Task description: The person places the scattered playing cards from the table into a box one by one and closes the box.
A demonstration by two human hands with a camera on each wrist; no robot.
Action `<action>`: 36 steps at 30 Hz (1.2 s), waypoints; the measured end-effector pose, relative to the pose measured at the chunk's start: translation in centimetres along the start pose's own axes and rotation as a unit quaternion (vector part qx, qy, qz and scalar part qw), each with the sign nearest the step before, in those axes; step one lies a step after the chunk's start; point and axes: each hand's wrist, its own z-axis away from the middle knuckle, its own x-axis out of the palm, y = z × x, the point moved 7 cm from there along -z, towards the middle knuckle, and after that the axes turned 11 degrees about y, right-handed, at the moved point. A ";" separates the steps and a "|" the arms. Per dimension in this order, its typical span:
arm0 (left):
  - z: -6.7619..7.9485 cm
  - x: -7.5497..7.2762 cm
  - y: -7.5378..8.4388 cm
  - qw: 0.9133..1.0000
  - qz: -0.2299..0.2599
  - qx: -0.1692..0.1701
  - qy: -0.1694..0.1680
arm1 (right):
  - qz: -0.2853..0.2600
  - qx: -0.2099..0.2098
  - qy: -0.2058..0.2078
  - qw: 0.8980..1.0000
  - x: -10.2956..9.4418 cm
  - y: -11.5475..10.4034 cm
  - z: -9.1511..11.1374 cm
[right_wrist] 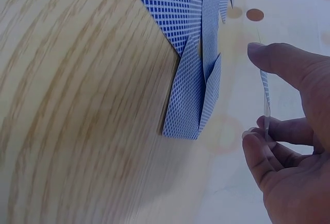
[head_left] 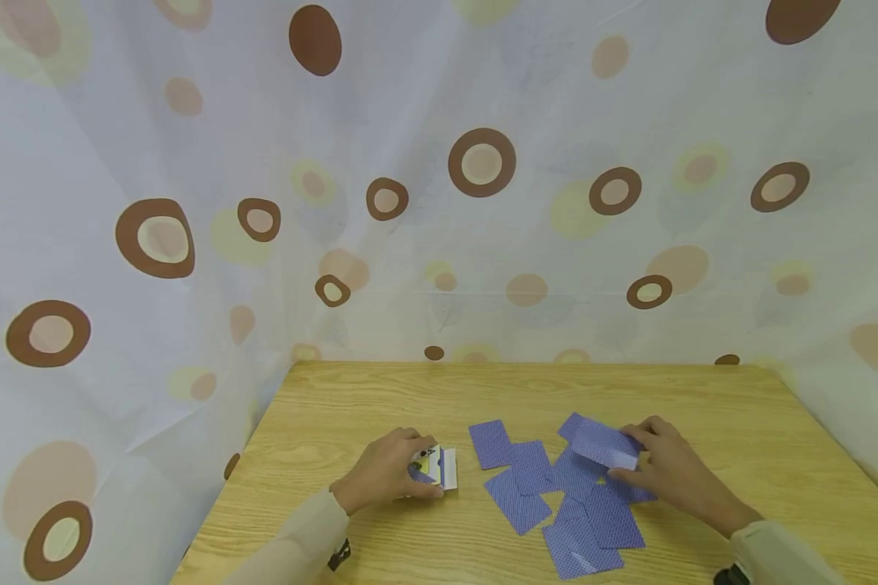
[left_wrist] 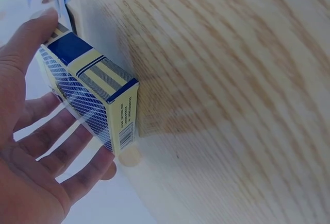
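My left hand [head_left: 384, 471] grips a playing-card box [left_wrist: 77, 87] between thumb and fingers, close over the table at the left. The box is blue and cream, with striped edges and a barcode on one end. Its white flap [head_left: 449, 469] sticks out toward the right in the head view. My right hand [head_left: 669, 471] pinches a blue-patterned playing card [head_left: 601, 444] by its edge, raised over the spread cards. That card shows nearly edge-on in the right wrist view [right_wrist: 266, 92]. Several more playing cards [head_left: 532, 467] lie back-up and overlapping between the hands.
The wooden table [head_left: 380, 390] runs back to a hanging curtain [head_left: 424, 244] with brown and yellow spots, which also closes in both sides. One card [head_left: 490, 444] lies at the left edge of the spread, nearest the box.
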 end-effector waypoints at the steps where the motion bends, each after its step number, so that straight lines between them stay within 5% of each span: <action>1: 0.0 0.0 0.0 1.000 0.000 -0.001 -0.001 | -0.001 -0.003 0.001 1.000 0.0 -0.2 0.0; 16: 0.0 0.2 -0.2 1.000 -0.003 -0.002 -0.005 | -0.003 -0.029 0.015 0.999 0.8 -1.5 -0.4; 36: 0.1 0.4 0.1 1.000 -0.005 0.006 -0.010 | -0.024 -0.025 -0.019 0.999 2.8 -3.1 -1.0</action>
